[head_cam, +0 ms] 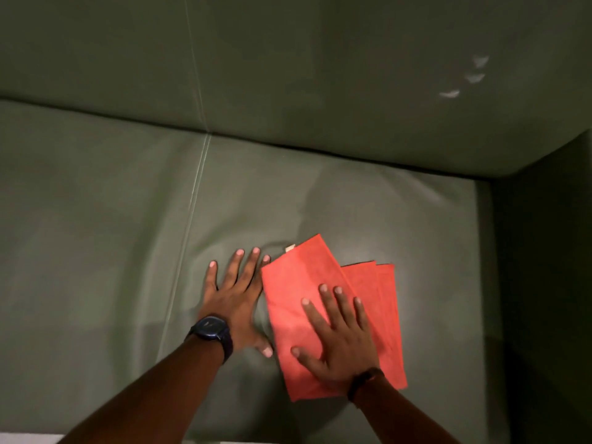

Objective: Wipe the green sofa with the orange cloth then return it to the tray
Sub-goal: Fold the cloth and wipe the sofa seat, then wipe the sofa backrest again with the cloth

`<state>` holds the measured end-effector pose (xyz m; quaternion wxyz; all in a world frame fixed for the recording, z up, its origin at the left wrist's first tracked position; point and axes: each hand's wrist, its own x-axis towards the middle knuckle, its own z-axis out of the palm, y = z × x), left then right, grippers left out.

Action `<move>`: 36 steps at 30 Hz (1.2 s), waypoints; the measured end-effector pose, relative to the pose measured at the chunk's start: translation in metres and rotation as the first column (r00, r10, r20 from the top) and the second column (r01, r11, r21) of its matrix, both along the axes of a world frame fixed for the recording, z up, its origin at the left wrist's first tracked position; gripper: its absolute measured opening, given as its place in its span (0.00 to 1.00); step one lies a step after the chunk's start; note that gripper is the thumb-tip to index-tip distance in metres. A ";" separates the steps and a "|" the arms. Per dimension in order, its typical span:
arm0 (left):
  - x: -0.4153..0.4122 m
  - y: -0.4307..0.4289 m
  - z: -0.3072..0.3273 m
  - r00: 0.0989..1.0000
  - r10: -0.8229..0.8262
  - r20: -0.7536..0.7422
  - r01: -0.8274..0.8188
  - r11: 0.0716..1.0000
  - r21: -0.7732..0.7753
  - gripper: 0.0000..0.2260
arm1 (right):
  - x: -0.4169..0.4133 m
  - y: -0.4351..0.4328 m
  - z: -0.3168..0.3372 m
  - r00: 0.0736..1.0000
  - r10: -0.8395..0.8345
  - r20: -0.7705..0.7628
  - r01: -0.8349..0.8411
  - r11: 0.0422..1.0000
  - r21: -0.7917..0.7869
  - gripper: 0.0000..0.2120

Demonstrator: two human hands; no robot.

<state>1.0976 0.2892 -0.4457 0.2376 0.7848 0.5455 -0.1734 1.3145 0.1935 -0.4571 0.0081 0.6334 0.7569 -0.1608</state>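
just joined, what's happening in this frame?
A person is wiping a green sofa. The right hand lies flat with spread fingers on a folded orange cloth, pressing it onto the seat cushion near the sofa's right arm. The left hand, with a dark watch on its wrist, rests flat on the bare cushion just beside the cloth. A few pale marks show on the backrest. No tray is in view, so the cloth has not gone back.

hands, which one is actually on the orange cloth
The right hand: it lies flat on the orange cloth. The left hand, with the wristwatch, presses bare green sofa beside it.
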 end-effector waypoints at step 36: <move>0.170 0.224 0.203 0.699 0.122 0.705 -0.450 0.841 0.301 0.07 | 0.129 0.253 0.193 0.832 -0.442 -0.335 0.544 0.532 0.649 0.13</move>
